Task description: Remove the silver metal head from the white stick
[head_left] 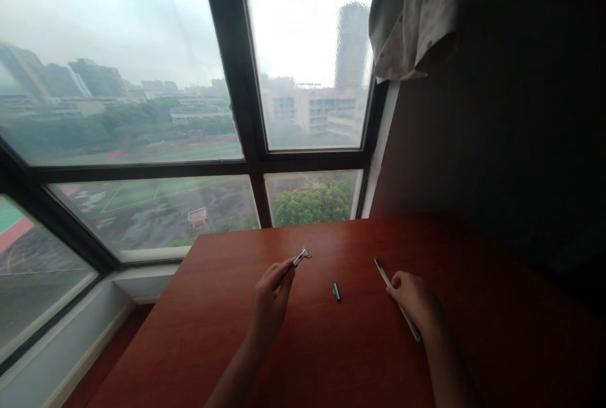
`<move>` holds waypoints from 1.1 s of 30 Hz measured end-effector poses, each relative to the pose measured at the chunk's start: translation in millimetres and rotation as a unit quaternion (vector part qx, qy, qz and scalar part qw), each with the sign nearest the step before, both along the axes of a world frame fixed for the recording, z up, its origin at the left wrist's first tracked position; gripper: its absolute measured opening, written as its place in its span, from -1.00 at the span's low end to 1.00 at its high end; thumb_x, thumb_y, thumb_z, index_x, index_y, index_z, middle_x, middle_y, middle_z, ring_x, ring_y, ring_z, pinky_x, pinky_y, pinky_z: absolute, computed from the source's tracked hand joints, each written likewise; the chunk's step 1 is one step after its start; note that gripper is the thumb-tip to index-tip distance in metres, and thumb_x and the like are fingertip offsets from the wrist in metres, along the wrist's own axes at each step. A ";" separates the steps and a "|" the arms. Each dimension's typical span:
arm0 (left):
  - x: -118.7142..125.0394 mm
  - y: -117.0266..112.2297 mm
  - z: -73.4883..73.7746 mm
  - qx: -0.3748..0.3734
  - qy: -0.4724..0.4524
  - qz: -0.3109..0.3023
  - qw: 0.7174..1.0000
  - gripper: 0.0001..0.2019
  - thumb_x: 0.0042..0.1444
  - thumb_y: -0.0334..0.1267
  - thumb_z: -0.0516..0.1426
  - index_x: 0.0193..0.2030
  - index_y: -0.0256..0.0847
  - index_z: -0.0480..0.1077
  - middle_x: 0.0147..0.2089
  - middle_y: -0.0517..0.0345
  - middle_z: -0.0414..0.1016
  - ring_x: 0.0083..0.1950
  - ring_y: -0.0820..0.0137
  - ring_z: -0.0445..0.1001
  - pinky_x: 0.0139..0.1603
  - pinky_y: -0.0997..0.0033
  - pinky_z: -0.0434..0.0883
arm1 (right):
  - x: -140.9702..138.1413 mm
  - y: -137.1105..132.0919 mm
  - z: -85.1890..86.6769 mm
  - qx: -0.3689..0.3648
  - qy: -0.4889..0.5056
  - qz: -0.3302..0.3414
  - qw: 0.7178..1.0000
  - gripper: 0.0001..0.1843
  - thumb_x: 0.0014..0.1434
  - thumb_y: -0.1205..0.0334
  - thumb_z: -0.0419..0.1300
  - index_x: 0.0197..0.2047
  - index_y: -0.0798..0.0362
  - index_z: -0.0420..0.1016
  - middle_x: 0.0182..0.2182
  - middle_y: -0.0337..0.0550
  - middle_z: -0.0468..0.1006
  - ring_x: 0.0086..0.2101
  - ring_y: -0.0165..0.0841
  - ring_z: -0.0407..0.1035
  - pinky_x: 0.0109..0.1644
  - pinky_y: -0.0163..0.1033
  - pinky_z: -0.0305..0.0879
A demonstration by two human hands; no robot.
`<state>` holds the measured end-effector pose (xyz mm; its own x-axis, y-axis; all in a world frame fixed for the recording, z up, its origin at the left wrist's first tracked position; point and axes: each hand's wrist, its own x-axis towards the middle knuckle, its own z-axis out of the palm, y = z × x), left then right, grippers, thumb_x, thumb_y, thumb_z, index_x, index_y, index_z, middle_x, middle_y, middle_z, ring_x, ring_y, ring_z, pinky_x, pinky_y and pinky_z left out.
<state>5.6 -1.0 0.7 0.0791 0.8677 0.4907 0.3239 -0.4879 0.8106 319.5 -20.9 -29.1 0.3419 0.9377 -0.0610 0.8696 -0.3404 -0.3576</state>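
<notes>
My left hand is raised a little above the red-brown table and pinches the handle of a razor, whose metal head points up and to the right. My right hand rests on the table with its fingers curled over a long thin white stick that lies diagonally under it. Between the two hands a small dark green cartridge lies alone on the table.
A large window with a dark frame stands beyond the table's far edge. A pale cloth hangs at the upper right against a dark wall. A white sill runs along the left.
</notes>
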 end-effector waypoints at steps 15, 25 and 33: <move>3.4 -1.5 0.3 -0.073 0.001 -0.024 0.997 -0.77 0.18 -0.19 0.08 -0.12 -0.23 0.45 -0.35 0.11 0.43 -0.34 0.34 0.38 -0.32 0.43 0.30 | -68.5 1.0 17.9 0.071 0.165 0.277 0.944 -0.57 0.04 0.35 0.19 0.03 -0.01 0.44 -0.28 -0.19 0.49 -0.35 -0.36 0.39 -0.25 -0.36 0.25; 5.0 -0.9 -5.5 -0.098 0.004 -0.036 0.995 -0.75 0.15 -0.17 0.09 -0.11 -0.23 0.46 -0.33 0.10 0.47 -0.31 0.31 0.42 -0.27 0.38 0.34 | -84.2 -1.4 16.2 0.056 0.101 0.301 0.947 -0.62 0.10 0.35 0.20 0.01 -0.07 0.44 -0.21 -0.17 0.43 -0.22 -0.33 0.39 -0.14 -0.36 0.20; 4.9 -1.8 -3.3 -0.104 -0.023 -0.043 0.993 -0.74 0.13 -0.16 0.11 -0.12 -0.25 0.48 -0.36 0.09 0.46 -0.35 0.33 0.39 -0.33 0.41 0.33 | -83.0 -1.3 16.4 0.051 0.119 0.281 0.951 -0.86 0.02 0.35 0.25 -0.28 0.01 0.51 -0.34 -0.19 0.48 -0.31 -0.31 0.38 -0.22 -0.33 0.20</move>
